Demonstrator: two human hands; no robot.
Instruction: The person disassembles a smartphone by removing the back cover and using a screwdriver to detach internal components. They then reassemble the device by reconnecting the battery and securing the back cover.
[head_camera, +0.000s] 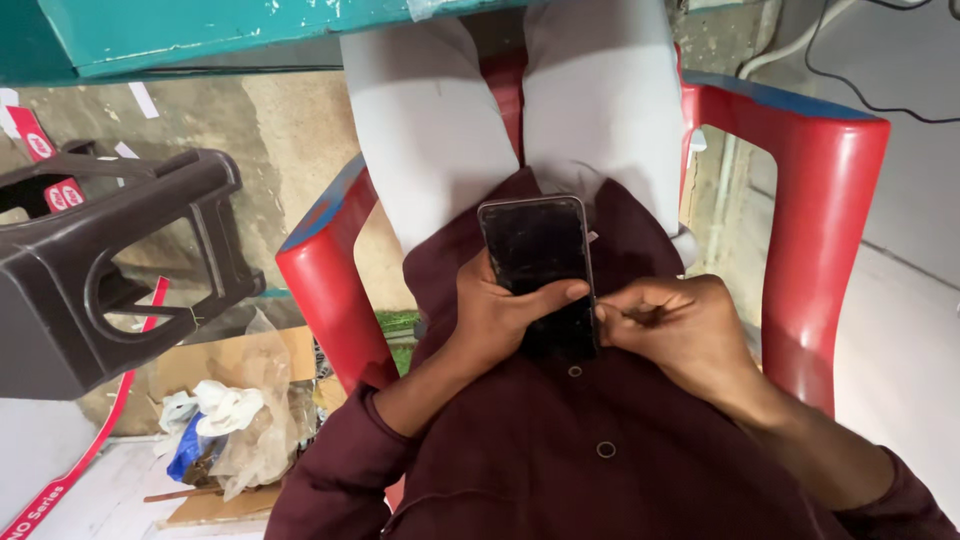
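Head view | left hand (490, 315) grip clamped on black phone (538, 270), thumb across its screen; phone above lap, seated on red chair (820, 240) | right hand (680, 330) fingers pinched together at phone's right edge

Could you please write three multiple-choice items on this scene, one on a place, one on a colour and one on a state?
1. Where is the black stool?
A. To the person's left, on the floor
B. On the person's lap
C. Behind the chair's right arm

2. What colour is the plastic chair?
A. Green
B. Red
C. White

3. What state is the phone screen in?
A. Lit with a picture
B. Dark
C. Covered by a cloth

Answers:
1. A: the stool stands left of the chair, beside a cardboard box of scraps.
2. B: both chair arms are red.
3. B: the screen is black while the left hand holds the phone, thumb across it, and the right hand pinches at its right edge.
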